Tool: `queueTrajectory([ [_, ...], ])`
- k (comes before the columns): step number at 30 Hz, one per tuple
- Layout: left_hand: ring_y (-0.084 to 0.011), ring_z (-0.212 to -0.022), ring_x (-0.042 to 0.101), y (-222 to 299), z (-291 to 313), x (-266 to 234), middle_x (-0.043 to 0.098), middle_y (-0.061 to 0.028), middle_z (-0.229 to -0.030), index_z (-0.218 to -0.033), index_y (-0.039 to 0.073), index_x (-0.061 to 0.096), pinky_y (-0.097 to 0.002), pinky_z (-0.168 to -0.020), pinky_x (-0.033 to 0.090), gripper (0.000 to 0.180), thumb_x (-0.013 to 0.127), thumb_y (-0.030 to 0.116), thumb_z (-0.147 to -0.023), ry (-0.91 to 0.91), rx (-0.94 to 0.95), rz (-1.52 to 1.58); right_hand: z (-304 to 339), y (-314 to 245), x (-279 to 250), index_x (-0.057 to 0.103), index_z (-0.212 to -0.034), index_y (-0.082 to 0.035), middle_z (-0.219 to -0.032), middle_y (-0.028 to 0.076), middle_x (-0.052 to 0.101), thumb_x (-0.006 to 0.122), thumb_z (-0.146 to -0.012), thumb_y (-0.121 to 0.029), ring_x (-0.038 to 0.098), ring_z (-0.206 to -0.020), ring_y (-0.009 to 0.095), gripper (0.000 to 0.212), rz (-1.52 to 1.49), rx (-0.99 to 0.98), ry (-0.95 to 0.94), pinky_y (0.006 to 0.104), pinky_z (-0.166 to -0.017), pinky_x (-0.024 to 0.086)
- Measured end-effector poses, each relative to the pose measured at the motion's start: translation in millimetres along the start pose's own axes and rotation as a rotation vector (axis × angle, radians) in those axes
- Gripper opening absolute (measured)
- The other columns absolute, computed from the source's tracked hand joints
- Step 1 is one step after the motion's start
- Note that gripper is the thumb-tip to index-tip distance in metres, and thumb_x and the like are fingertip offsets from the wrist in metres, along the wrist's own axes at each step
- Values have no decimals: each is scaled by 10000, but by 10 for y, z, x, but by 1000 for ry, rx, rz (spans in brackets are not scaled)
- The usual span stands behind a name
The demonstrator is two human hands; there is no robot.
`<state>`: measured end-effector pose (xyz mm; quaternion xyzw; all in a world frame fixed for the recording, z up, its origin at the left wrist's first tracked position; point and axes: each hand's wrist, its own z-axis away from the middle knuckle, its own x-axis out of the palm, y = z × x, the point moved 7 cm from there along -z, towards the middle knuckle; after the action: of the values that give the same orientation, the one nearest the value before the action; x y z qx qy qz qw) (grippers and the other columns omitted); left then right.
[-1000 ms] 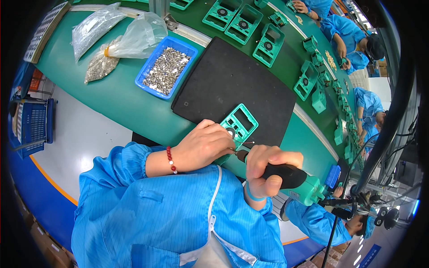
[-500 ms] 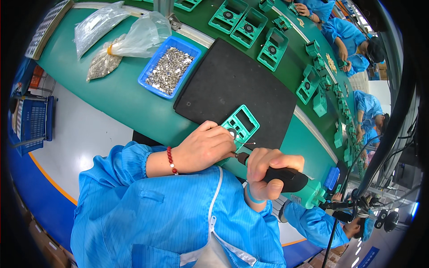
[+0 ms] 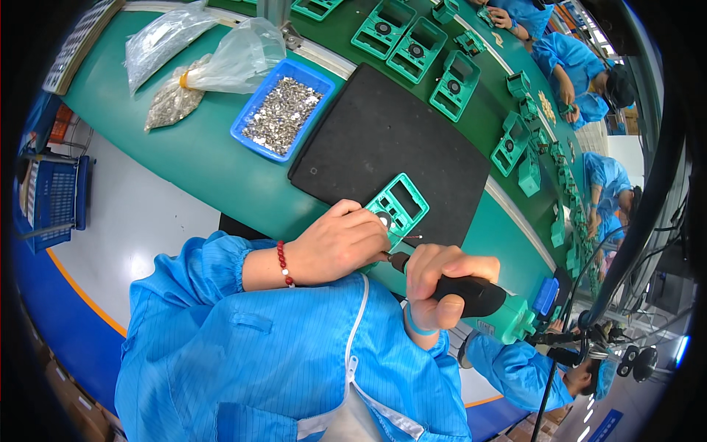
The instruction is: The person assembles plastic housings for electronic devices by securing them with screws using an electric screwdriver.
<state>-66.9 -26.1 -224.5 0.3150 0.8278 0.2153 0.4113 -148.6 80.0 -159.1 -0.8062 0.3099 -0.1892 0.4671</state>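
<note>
My left hand [image 3: 345,241] is closed round the near end of a green plastic housing [image 3: 417,215], which rests tilted over the near edge of a black mat [image 3: 390,132]. A round dark fan [image 3: 384,219] shows in the housing beside my fingers, and a thin wire sticks out to the right. My right hand [image 3: 434,276] grips a black and green electric screwdriver [image 3: 482,297]. Its bit points left to the housing's near end, by my left fingertips; the contact point is hidden.
A blue tray [image 3: 237,132] of small metal parts stands left of the mat, with clear plastic bags [image 3: 174,103] beyond it. Green housings [image 3: 417,51] lie along the far belt. Co-workers in blue [image 3: 571,62] sit at right. A black cable [image 3: 626,250] hangs at right.
The housings on the far belt have shifted slightly to the right and nearer. Both hands, the held housing and the screwdriver stay almost in place.
</note>
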Motion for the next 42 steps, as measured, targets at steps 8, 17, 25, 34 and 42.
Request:
queueTrajectory([
  [8, -226, -1215, 543, -140, 49, 69, 624, -61, -1209, -1161, 48, 655, -420, -1024, 384, 510, 783, 334, -758, -221, -107, -150, -69, 184, 42, 445, -1045, -57, -599, 22, 476, 652, -951, -356, 418, -463, 111, 376, -81, 6, 90, 255, -431, 348],
  [17, -247, -1246, 508, -161, 86, 90, 613, -36, -1242, -1196, 78, 663, -470, -1080, 348, 566, 753, 439, -769, -231, -143, -199, -48, 369, 24, 461, -1037, -43, -594, 31, 478, 662, -949, -336, 419, -462, 114, 366, -29, 43, 95, 268, -430, 357],
  [25, -244, -1208, 521, -158, 121, 134, 609, -48, -1233, -1197, 57, 659, -461, -1062, 360, 615, 749, 477, -757, -247, -140, -172, 18, 454, 1, 459, -1023, -37, -574, 38, 478, 672, -945, -325, 409, -451, 116, 367, -14, 78, 118, 269, -426, 355],
  [34, -251, -1142, 528, -128, 78, 125, 602, -81, -1227, -1185, 11, 648, -439, -1038, 377, 633, 749, 464, -753, -233, -160, -144, 4, 503, -19, 455, -997, -41, -572, 35, 477, 703, -926, -341, 412, -449, 117, 396, -20, 67, 86, 272, -430, 364],
  [42, -261, -1074, 526, -89, 5, 122, 597, -72, -1179, -1184, 21, 647, -421, -985, 405, 619, 758, 443, -746, -212, -83, -174, -28, 492, -22, 453, -1021, -42, -573, 27, 463, 689, -939, -298, 401, -453, 114, 357, -15, 49, 155, 267, -440, 367],
])
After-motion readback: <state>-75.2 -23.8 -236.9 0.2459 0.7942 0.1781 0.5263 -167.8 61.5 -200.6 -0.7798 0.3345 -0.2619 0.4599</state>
